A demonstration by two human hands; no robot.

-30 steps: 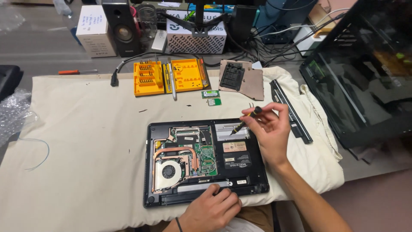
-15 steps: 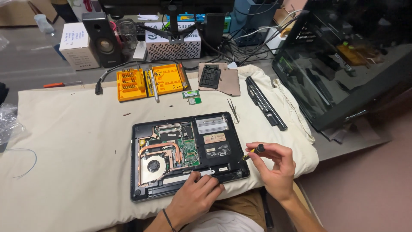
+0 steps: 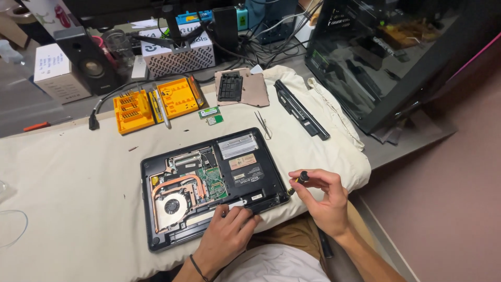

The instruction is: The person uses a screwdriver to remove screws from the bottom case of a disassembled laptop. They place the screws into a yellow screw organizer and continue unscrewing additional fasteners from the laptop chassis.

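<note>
We steady the opened laptop [image 3: 209, 188] under our flat, empty left hand [image 3: 227, 235] while our right hand [image 3: 323, 201] pinches the small screwdriver [image 3: 297, 183], best kept square to the corner screw.

Opened laptop [image 3: 214, 183], prob. screwdriver [image 3: 298, 181] at corner

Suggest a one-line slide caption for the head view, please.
Right hand sets a screwdriver at the opened laptop's corner; left hand steadies it.

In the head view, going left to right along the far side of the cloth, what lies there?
Orange bit case, second orange case, two small green circuit cards, pinkish cover panel with a black insert, long black battery bar.
</note>
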